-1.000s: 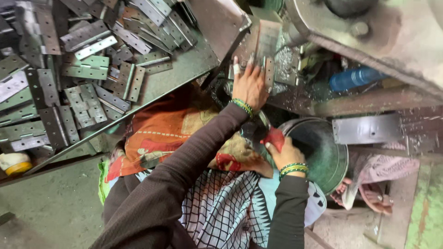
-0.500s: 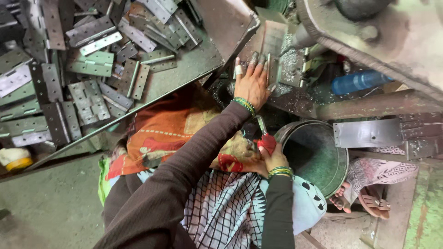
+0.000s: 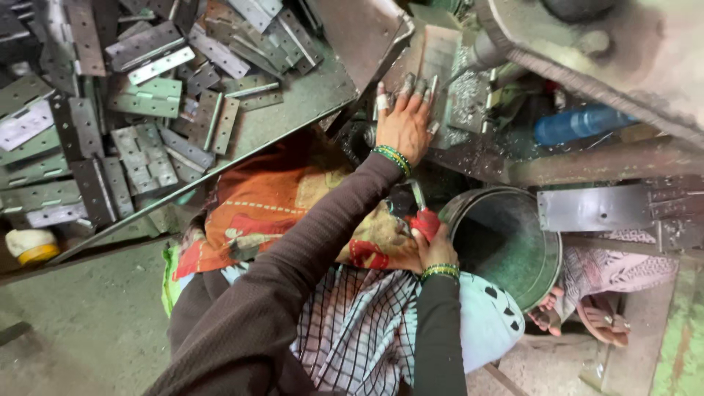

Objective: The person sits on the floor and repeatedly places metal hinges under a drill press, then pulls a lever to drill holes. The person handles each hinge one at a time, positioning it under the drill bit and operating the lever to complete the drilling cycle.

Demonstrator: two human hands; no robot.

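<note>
Left hand (image 3: 402, 125) flat on metal plate (image 3: 438, 62) (fingers spread).

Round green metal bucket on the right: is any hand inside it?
No, the round green metal bucket holds no hand; the right hand grips a red-handled tool beside its rim.

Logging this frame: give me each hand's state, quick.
Left hand: open, flat on the metal plate at the machine.
Right hand: closed on a red-handled tool beside the bucket.
</note>
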